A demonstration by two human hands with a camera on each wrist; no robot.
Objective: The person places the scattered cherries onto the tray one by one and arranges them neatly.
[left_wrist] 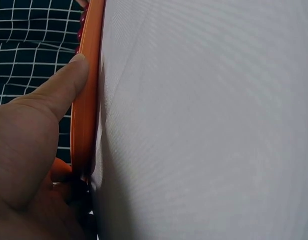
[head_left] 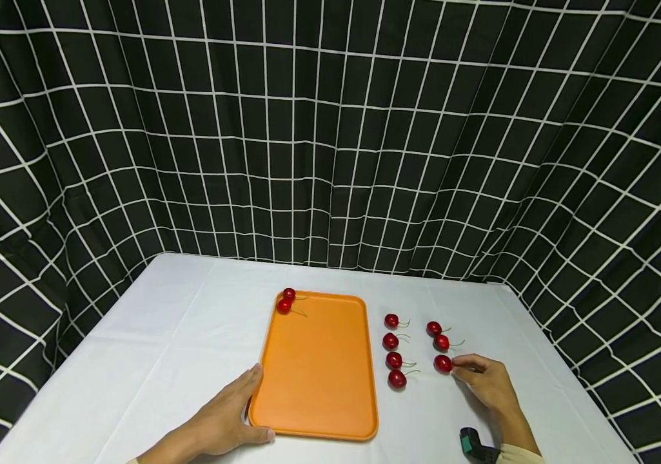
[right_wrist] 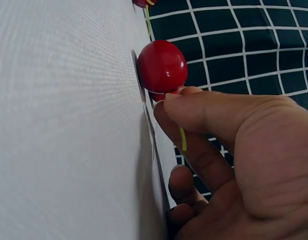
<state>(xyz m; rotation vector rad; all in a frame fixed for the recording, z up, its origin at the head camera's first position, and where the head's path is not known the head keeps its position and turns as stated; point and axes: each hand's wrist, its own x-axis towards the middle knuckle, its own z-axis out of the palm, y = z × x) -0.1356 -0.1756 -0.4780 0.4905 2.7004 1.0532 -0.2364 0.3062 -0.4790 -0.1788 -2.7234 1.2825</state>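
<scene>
My left hand (head_left: pixel 222 409) holds the near left corner of an orange tray (head_left: pixel 318 367), thumb along the near edge and fingers along the left side. In the left wrist view the thumb (left_wrist: pixel 63 87) lies against the tray's rim (left_wrist: pixel 84 120). With thumb and forefinger, my right hand (head_left: pixel 487 380) pinches a red cherry (head_left: pixel 443 364) by its stem, close to the fruit. The right wrist view shows that cherry (right_wrist: pixel 162 66) low by the white cloth, its yellow-green stem end (right_wrist: pixel 183 139) poking out below the fingertips.
Two cherries (head_left: pixel 285 305) lie in the tray's far left corner. Right of the tray, several cherries (head_left: pixel 391 341) form a column, stems pointing right. Two more (head_left: pixel 441 342) lie just beyond the pinched one. Black grid-patterned curtains (head_left: pixel 330 129) surround the white-covered table (head_left: pixel 133 348).
</scene>
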